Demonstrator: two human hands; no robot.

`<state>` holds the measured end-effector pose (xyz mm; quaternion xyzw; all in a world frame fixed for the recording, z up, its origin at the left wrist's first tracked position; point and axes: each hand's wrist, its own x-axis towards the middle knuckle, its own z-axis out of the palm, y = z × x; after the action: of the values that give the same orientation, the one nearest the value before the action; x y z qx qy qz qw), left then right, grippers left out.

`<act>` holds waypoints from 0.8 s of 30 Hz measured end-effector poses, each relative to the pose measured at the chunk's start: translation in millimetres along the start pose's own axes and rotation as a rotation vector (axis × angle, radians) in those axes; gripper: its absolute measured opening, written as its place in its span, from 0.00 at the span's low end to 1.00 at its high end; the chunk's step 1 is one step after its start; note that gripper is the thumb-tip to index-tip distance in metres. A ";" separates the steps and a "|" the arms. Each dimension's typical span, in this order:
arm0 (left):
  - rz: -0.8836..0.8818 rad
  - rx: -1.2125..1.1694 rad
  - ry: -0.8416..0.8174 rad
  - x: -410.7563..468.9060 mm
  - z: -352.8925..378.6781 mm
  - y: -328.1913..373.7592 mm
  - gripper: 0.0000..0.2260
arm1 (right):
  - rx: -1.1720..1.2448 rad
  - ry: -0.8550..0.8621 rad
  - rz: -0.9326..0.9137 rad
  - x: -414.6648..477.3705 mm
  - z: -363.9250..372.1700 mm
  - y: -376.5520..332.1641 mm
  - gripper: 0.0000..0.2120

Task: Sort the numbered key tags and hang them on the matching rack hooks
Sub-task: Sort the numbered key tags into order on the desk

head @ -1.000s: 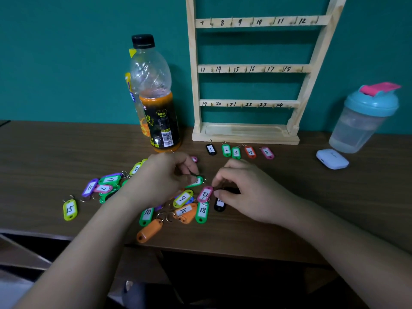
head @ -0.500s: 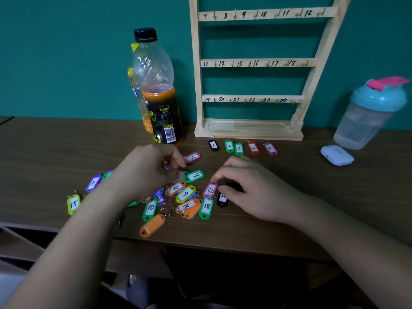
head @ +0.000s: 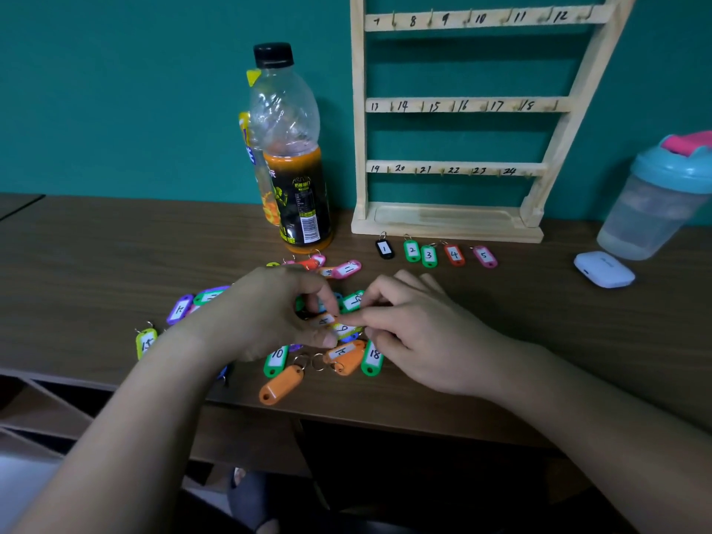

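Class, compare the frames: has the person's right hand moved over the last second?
Yes. The right hand slid left, its fingertips now past the green tag 18, close to the left hand.

Orange drink bottle w/ black cap, teal-lid shaker far rt, white case beside it, brown table

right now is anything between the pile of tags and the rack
Only the flat row of tags 1 to 5 in front of the rack; the bottle stands left of it. Visible hooks are bare.
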<state>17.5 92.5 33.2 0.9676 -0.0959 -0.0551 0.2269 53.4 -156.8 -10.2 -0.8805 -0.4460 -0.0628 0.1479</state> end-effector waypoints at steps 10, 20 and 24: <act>0.068 0.037 0.034 0.6 2.3 -0.4 0.11 | -0.085 -0.033 0.080 -8.1 -18.5 10.3 0.17; 0.085 0.022 0.035 8.7 16.2 8.4 0.08 | 0.019 0.097 0.180 -6.7 -23.5 17.5 0.15; 0.099 0.019 0.066 7.3 12.4 10.2 0.08 | 0.060 0.091 0.214 -5.3 -21.3 18.5 0.13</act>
<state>21.1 76.7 26.3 0.9651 -0.1365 -0.0112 0.2231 65.5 -177.9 4.9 -0.9145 -0.3441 -0.0730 0.2000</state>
